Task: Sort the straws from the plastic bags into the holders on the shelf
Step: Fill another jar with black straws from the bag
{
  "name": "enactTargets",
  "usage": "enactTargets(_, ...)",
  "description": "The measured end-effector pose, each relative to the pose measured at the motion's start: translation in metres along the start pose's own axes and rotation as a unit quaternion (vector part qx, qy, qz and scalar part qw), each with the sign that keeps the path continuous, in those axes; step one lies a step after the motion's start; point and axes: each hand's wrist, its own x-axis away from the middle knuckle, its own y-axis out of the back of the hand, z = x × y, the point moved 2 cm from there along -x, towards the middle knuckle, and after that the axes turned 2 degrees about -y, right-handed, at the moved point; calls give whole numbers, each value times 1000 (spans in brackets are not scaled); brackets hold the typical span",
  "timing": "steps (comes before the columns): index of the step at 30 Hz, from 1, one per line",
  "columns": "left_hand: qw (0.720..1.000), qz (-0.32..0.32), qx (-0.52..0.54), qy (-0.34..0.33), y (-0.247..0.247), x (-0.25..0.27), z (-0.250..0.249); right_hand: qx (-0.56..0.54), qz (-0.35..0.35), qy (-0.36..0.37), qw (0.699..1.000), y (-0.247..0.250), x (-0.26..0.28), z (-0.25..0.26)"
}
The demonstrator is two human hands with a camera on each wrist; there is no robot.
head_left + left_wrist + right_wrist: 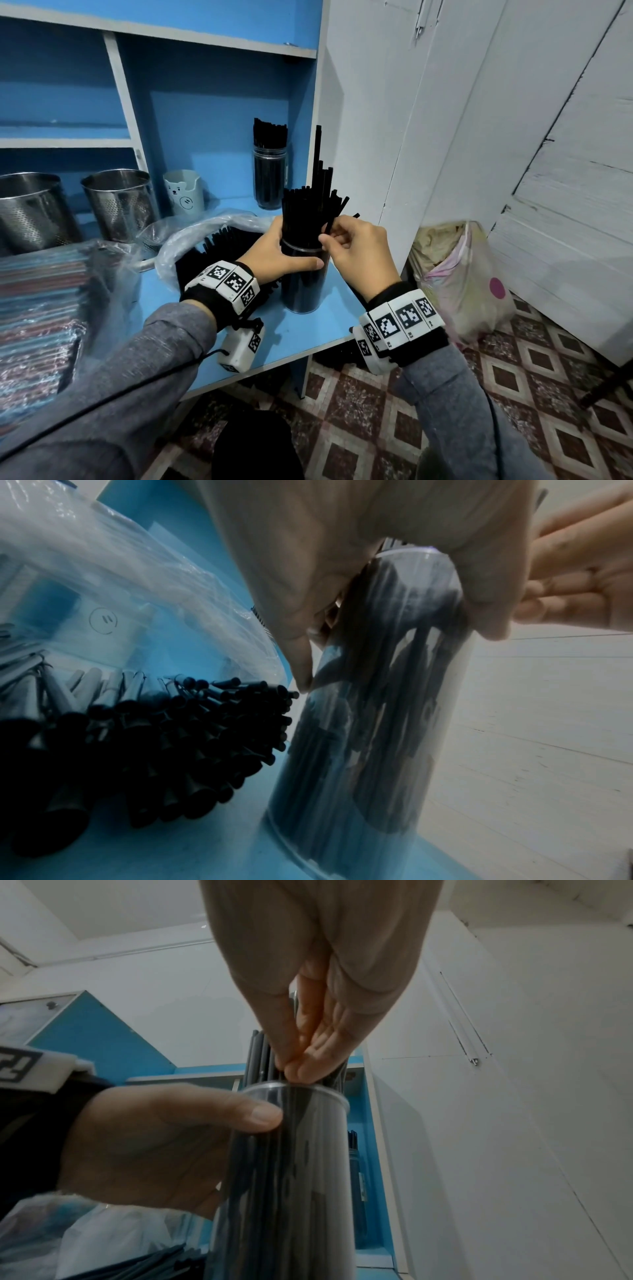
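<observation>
Holder [303,281] stands on shelf [308,334] near its right front edge, straws [308,209] upright in it. Left hand [274,255] wraps holder from the left; right hand [359,248] at the straws from the right. Open bag of straws [212,240] just left of holder. Second filled holder [270,178] behind. Two perforated canisters [118,202] and cup [183,192] at rear left.

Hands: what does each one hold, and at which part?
Left hand grips the clear cylindrical plastic holder just below its rim. Right hand pinches thin black straws above the rim.
</observation>
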Motion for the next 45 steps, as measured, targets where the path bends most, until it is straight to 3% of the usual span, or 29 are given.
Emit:
enactTargets(4, 1000, 2, 7, 2, 1, -1, 0, 6, 15, 9, 1000, 5, -4, 4)
enactTargets(9, 1000, 9, 6, -4, 2, -2, 4, -100, -64, 78, 990, 17, -9, 18)
enactTargets(13, 1000, 14, 8, -8, 2, -3, 5, -72, -79, 168, 980, 23, -24, 32)
enactTargets(18, 1000, 12, 5, -10, 3, -4, 6, -54, -90, 207, 973, 22, -29, 31)
enactTargets(29, 1000, 9, 4, -4, 1, -1, 2, -60, -113, 190, 974, 25, -31, 29)
enactTargets(36, 1000, 13, -2, -7, 2, 0, 1, -119, -5, 109, 987, 29, -44, 26)
enactTargets(45, 1000, 15, -2, -6, 2, -1, 3, -144, 12, 74, 987, 31, -51, 21)
